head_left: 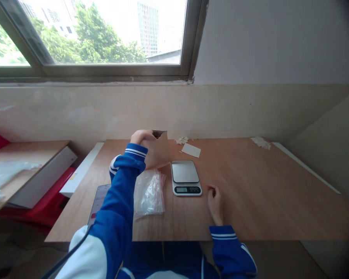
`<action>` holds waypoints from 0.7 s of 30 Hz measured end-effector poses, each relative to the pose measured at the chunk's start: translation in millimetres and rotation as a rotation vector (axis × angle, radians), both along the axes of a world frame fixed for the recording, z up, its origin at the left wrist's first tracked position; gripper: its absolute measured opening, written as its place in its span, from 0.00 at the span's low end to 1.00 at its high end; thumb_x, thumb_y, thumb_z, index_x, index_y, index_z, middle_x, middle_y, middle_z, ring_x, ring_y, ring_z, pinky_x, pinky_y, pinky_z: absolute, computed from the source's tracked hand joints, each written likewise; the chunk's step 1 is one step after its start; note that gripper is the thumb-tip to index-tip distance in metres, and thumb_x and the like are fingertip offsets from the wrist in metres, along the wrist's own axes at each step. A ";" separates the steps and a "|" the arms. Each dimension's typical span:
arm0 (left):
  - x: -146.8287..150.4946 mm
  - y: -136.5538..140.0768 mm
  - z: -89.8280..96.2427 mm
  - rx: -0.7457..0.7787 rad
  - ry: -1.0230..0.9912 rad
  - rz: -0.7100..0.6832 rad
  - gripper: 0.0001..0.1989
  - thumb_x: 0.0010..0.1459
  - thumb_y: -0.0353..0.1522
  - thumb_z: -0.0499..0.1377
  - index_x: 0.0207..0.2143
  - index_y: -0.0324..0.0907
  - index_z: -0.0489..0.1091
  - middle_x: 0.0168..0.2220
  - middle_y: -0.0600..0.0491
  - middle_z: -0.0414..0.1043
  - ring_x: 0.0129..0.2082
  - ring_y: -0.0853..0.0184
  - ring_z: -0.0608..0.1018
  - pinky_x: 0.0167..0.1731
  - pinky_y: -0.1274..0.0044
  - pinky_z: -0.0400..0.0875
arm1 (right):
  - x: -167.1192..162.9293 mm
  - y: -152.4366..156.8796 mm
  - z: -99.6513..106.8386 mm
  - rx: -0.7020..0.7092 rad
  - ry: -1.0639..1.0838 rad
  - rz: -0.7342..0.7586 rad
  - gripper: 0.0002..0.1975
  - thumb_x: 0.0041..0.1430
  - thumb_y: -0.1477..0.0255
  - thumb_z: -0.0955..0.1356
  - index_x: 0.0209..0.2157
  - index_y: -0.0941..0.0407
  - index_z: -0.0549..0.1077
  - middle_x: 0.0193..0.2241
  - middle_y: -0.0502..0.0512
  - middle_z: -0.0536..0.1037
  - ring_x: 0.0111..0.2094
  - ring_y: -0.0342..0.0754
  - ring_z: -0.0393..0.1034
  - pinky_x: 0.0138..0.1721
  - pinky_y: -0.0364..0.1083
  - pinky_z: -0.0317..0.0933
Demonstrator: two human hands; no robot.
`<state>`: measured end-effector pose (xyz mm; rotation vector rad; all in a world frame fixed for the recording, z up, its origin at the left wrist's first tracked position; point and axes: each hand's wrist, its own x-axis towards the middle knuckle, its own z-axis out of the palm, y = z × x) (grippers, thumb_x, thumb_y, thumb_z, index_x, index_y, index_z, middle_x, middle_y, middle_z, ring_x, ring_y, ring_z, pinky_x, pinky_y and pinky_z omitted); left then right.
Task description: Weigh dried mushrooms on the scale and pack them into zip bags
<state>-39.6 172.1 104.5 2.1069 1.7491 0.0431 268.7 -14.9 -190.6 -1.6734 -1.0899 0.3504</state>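
Note:
My left hand [142, 136] is at the upper left of a brown paper bag [158, 152], closed on its top edge. Part of the bag's dark opening shows beside the fingers; some fingertips and the contents are hidden. The bag stands upright near the wall. My right hand [215, 200] rests on the table with its fingers curled in and nothing visible in them. Just left of it sits a kitchen scale [185, 172] with a bare metal plate and a small display. Between the scale and my left sleeve lies a stack of clear zip bags [150, 193].
A phone or tablet [97, 203] lies partly under my left sleeve. Behind the scale are a white card [191, 150] and a small whitish heap [182, 140]; another heap [261, 143] lies at the back right. A second table [20, 155] stands left, holding plastic bags.

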 end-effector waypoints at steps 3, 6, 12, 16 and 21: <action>0.8 -3.8 -1.5 -0.038 0.012 -0.026 0.17 0.42 0.37 0.63 0.38 0.42 0.77 0.36 0.52 0.79 0.34 0.63 0.78 0.33 0.80 0.70 | -0.8 -1.1 2.9 -0.008 -0.016 0.012 0.13 0.55 0.67 0.59 0.35 0.56 0.71 0.37 0.63 0.76 0.40 0.56 0.69 0.45 0.54 0.61; 3.3 -7.2 -5.1 0.033 -0.068 -0.053 0.16 0.43 0.33 0.62 0.38 0.43 0.77 0.37 0.53 0.79 0.35 0.63 0.77 0.34 0.80 0.70 | -0.9 -1.5 4.4 -0.022 -0.026 0.015 0.13 0.55 0.67 0.59 0.35 0.57 0.71 0.37 0.63 0.76 0.41 0.56 0.69 0.46 0.54 0.61; 10.5 -18.0 -15.4 0.126 -0.320 -0.085 0.15 0.43 0.35 0.63 0.35 0.41 0.78 0.32 0.52 0.79 0.34 0.62 0.78 0.34 0.79 0.70 | -0.3 -1.5 4.9 -0.016 -0.025 0.023 0.13 0.55 0.67 0.59 0.35 0.57 0.71 0.37 0.62 0.76 0.41 0.56 0.70 0.46 0.55 0.62; 12.8 -24.9 -23.2 0.304 -0.451 -0.019 0.11 0.45 0.35 0.62 0.32 0.40 0.76 0.32 0.52 0.78 0.35 0.61 0.77 0.33 0.78 0.69 | -0.2 -1.3 6.5 -0.015 -0.033 0.023 0.13 0.55 0.68 0.59 0.35 0.57 0.71 0.36 0.62 0.76 0.40 0.56 0.70 0.46 0.54 0.62; 10.2 -26.4 -28.1 0.465 -0.452 0.091 0.09 0.44 0.29 0.65 0.27 0.41 0.67 0.31 0.50 0.74 0.34 0.63 0.74 0.32 0.76 0.67 | -1.0 -0.9 8.2 -0.009 -0.050 0.018 0.12 0.54 0.68 0.59 0.34 0.56 0.71 0.35 0.62 0.76 0.40 0.55 0.70 0.45 0.54 0.62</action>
